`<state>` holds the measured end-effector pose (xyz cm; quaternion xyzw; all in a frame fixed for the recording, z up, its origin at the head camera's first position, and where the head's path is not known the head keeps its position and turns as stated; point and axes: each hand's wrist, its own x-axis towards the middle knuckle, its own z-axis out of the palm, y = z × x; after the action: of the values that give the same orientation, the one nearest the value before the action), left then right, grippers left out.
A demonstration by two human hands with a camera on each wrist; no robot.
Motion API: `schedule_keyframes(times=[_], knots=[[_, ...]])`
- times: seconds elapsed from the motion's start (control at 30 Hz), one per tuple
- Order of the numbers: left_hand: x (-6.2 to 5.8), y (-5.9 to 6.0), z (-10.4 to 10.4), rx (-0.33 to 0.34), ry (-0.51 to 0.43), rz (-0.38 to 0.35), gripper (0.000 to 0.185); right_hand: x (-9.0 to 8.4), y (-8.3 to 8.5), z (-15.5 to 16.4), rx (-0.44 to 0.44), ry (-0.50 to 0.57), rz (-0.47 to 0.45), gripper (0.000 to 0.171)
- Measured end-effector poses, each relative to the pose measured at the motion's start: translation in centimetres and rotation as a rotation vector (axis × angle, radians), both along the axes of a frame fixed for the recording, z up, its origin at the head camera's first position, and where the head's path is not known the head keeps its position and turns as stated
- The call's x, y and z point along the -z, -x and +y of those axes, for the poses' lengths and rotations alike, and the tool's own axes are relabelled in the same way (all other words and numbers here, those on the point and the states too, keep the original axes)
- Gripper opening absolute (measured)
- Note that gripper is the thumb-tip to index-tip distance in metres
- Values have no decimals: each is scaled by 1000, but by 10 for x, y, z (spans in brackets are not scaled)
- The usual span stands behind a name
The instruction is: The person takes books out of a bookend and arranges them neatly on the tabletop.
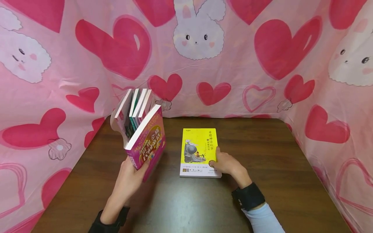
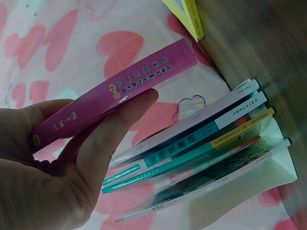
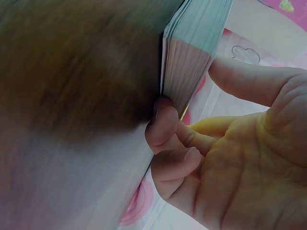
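My left hand [image 1: 128, 179] grips a thick magenta book [image 1: 150, 142] by its lower spine side, thumb on the front cover. In the head view the book is upright and tilted, in front of a white book holder [image 1: 114, 123]. Several thinner books [image 2: 184, 151] stand inside that holder; the left wrist view shows their spines. A yellow book [image 1: 199, 147] with a white lower band lies flat at the table's middle. My right hand [image 1: 228, 165] pinches its right edge, thumb on the cover. In the right wrist view curled fingers [image 3: 165, 127] touch the lower edge beside the pages.
The brown wooden table [image 1: 256, 142] reaches back to a pink cloth [image 1: 242, 58] with hearts and rabbits, which hangs behind and on both sides. The book holder stands at the back left of the table.
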<state>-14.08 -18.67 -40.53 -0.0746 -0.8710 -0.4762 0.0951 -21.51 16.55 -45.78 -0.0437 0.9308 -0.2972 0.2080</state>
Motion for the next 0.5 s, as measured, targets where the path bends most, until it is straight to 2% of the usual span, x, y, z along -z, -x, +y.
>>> schedule_keyframes(times=[0.23,0.5], knots=[[3,5,-1,11,-7,9,66,1,0,0,4,11,-5,83],[3,12,1,26,-23,-14,64,0,2,0,5,-84,50,89]])
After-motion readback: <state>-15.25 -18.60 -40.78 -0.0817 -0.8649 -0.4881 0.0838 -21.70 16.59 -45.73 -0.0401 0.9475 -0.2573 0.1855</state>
